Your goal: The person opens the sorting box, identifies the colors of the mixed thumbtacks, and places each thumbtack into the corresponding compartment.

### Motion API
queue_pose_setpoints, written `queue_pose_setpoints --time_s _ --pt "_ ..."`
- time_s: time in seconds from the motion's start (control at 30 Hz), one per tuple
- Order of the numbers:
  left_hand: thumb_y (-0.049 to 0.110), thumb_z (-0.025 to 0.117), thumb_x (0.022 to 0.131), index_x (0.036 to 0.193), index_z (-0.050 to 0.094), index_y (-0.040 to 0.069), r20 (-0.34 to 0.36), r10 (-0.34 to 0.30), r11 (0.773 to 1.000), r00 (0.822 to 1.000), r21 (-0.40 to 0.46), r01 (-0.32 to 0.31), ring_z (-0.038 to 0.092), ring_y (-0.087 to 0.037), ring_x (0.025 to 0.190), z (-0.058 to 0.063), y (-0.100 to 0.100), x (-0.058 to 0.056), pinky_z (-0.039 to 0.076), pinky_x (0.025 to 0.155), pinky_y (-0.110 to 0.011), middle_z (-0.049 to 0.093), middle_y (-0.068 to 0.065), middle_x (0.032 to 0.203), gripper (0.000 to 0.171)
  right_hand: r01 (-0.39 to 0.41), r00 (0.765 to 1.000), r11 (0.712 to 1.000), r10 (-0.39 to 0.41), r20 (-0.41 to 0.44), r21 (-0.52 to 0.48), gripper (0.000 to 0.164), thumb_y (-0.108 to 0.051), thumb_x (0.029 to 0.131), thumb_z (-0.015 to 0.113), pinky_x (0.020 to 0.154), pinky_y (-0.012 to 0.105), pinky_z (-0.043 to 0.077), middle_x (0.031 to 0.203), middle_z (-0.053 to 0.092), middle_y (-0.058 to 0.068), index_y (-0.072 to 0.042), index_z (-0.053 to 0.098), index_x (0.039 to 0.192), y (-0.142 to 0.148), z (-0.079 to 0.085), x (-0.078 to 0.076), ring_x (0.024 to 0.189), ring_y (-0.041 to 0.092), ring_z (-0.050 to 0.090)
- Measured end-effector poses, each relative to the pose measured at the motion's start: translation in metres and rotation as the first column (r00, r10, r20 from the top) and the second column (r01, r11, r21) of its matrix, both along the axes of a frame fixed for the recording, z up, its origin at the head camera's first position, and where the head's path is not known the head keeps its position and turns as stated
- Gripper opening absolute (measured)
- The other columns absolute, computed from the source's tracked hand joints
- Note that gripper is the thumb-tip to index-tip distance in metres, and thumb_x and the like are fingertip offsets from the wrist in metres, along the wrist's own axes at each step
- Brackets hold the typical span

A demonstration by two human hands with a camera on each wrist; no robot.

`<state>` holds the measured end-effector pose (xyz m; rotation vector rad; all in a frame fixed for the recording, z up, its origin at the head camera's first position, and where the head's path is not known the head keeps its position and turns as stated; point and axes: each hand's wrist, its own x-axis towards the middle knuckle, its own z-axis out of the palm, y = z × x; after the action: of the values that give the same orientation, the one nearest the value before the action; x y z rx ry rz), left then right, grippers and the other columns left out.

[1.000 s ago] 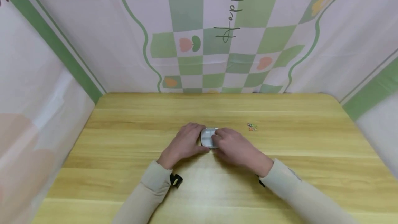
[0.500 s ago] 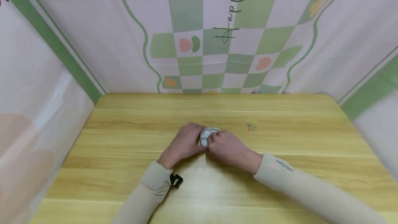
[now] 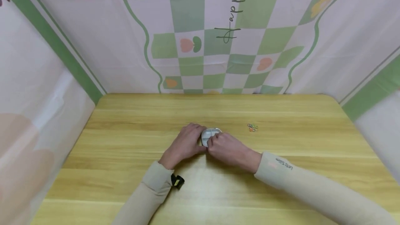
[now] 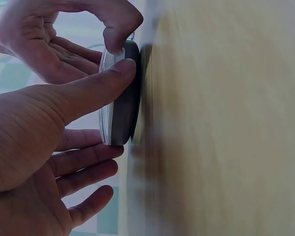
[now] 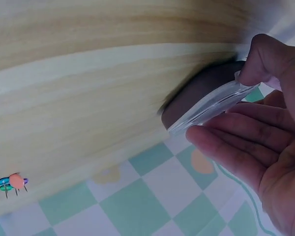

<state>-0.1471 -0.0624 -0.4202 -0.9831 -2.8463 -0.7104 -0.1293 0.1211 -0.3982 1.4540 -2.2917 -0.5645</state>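
A small compartment box [image 3: 208, 135] with a dark base, a clear lid and a pale divided inside sits on the table. My left hand [image 3: 185, 143] holds its left side. In the left wrist view, the left thumb [image 4: 119, 69] lies along the near side of the dark box [image 4: 124, 108], fingers on the far side. My right hand [image 3: 229, 150] covers the box's right part. In the right wrist view, its bent thumb [image 5: 258, 64] is at a lip of the clear lid [image 5: 211, 108], fingers near the lid's top. The lid lies close along the base.
Several coloured push pins [image 3: 252, 127] lie in a small cluster on the wooden table [image 3: 140, 114], right of the box; in the right wrist view these pins [image 5: 14, 182] show metal points. A checked cloth [image 3: 218, 44] hangs behind the table.
My right hand has shifted slightly left and turned over the box, its fingers now more curled, and the right forearm has swung lower to the right. The left hand has stayed put.
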Motion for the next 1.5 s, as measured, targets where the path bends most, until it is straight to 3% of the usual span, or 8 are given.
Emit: queue_pose_setpoints --time_s 0.13,0.33,0.6,0.7,1.03,1.2,1.37,1.5 --pt "0.046 0.072 0.073 0.119 0.057 0.008 0.013 0.015 1.0 1.0 -0.005 -0.015 0.049 -0.02 0.108 0.0 0.0 0.0 0.035 0.094 -0.037 0.059 -0.002 0.114 0.061 -0.005 0.999 1.0 0.006 0.034 -0.02 0.01 -0.011 0.082 0.056 0.052 0.026 0.044 0.072 0.058 0.006 -0.002 0.061 0.081 0.004 0.004 -0.002 0.059 0.014 0.051" --pt "0.055 0.071 0.068 0.121 0.056 0.01 0.067 0.057 0.998 0.996 -0.03 -0.055 0.048 -0.019 0.11 0.002 0.001 0.001 0.033 0.096 -0.037 0.058 0.0 0.114 0.071 -0.012 0.994 0.997 0.02 0.107 -0.076 0.027 -0.03 0.086 0.058 0.051 0.025 0.045 0.074 0.057 0.003 -0.003 0.06 0.086 0.011 0.01 -0.009 0.062 0.013 0.053" --pt "0.057 0.075 0.061 0.112 0.059 0.008 0.057 0.141 0.99 0.988 -0.042 -0.138 0.048 -0.017 0.096 0.003 0.002 0.001 0.036 0.086 -0.033 0.059 0.0 0.102 0.073 0.031 0.955 0.975 0.036 0.293 -0.222 0.013 -0.019 0.076 0.062 0.048 0.023 0.04 0.067 0.053 0.0 -0.007 0.058 0.08 0.017 0.023 -0.027 0.053 0.009 0.046" --pt "0.058 0.075 0.059 0.104 0.061 0.008 0.061 0.158 0.987 0.985 -0.031 -0.157 0.047 -0.016 0.088 0.003 0.001 0.0 0.037 0.08 -0.031 0.057 0.003 0.092 0.069 0.085 0.918 0.964 0.022 0.396 -0.251 0.012 -0.018 0.077 0.061 0.048 0.021 0.039 0.07 0.057 -0.001 -0.007 0.062 0.083 0.018 0.027 -0.033 0.053 0.006 0.045" --pt "0.058 0.076 0.058 0.099 0.063 0.009 0.108 0.167 0.986 0.98 -0.03 -0.164 0.044 -0.015 0.08 0.003 0.0 -0.001 0.036 0.073 -0.028 0.054 0.004 0.083 0.065 0.262 0.746 0.902 0.037 0.665 -0.344 0.021 -0.018 0.082 0.057 0.062 0.02 0.044 0.086 0.064 -0.006 -0.01 0.069 0.096 0.024 0.037 -0.055 0.068 0.004 0.054" --pt "0.057 0.077 0.058 0.095 0.062 0.009 0.119 0.174 0.985 0.978 -0.027 -0.172 0.044 -0.015 0.079 0.003 0.0 -0.002 0.035 0.073 -0.029 0.053 0.005 0.081 0.062 0.34 0.666 0.883 0.018 0.746 -0.325 0.023 -0.019 0.084 0.056 0.055 0.021 0.041 0.074 0.06 -0.01 -0.01 0.07 0.1 0.026 0.038 -0.067 0.058 0.003 0.047" --pt "0.055 0.078 0.058 0.095 0.062 0.009 0.13 0.176 0.984 0.976 -0.021 -0.175 0.043 -0.015 0.081 0.003 0.0 -0.001 0.035 0.074 -0.029 0.052 0.005 0.081 0.062 0.366 0.625 0.872 0.03 0.78 -0.327 0.022 -0.019 0.087 0.053 0.049 0.024 0.034 0.061 0.05 -0.008 -0.011 0.07 0.098 0.028 0.04 -0.078 0.05 0.006 0.037" --pt "0.054 0.078 0.058 0.097 0.063 0.008 0.126 0.17 0.985 0.977 -0.017 -0.169 0.044 -0.015 0.083 0.004 0.0 0.0 0.036 0.076 -0.03 0.055 0.003 0.085 0.062 0.382 0.602 0.861 0.045 0.797 -0.336 0.022 -0.019 0.088 0.053 0.057 0.024 0.042 0.08 0.064 -0.003 -0.009 0.07 0.1 0.029 0.04 -0.084 0.058 0.006 0.048"
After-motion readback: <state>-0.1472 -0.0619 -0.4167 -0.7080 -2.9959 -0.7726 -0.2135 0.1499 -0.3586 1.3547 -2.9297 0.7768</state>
